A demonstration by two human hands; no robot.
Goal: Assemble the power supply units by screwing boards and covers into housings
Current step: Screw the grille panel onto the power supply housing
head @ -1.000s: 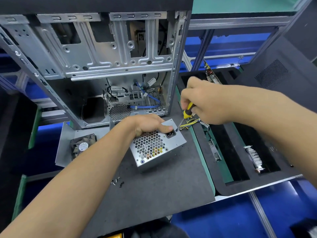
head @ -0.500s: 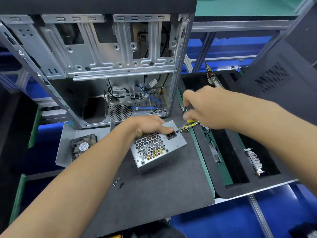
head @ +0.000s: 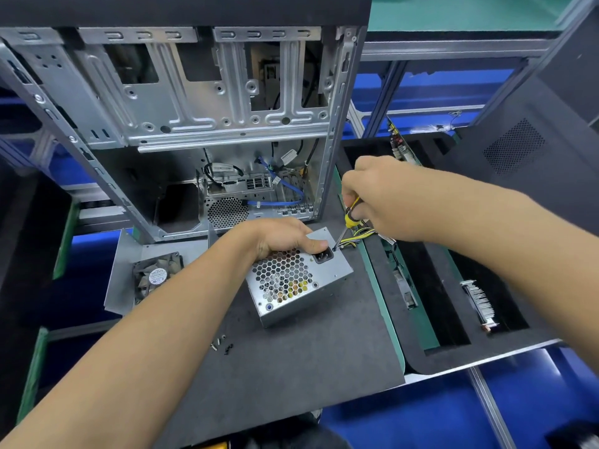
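Observation:
A silver power supply unit (head: pixel 319 286) with a honeycomb grille and a black socket lies tilted on the dark mat (head: pixel 291 367). My left hand (head: pixel 278 236) grips its far top edge, thumb beside the socket. My right hand (head: pixel 379 196) holds a yellow-handled screwdriver (head: pixel 349 218), whose tip meets the unit's top right corner next to the socket. Yellow and black wires (head: pixel 359 236) trail from the unit's right side. Several loose screws (head: pixel 222 344) lie on the mat in front of the unit.
An open metal computer case (head: pixel 194 124) stands upright behind the unit. A flat metal cover with a fan (head: pixel 155 275) lies to the left. On the right, a black foam tray (head: pixel 431 358) with slots holds a heatsink (head: pixel 478 299) and boards.
My right hand lowered over the screwdriver, hiding its handle, then shifted so the yellow handle shows again. The tip stays at the same corner. My left hand and the unit have not moved.

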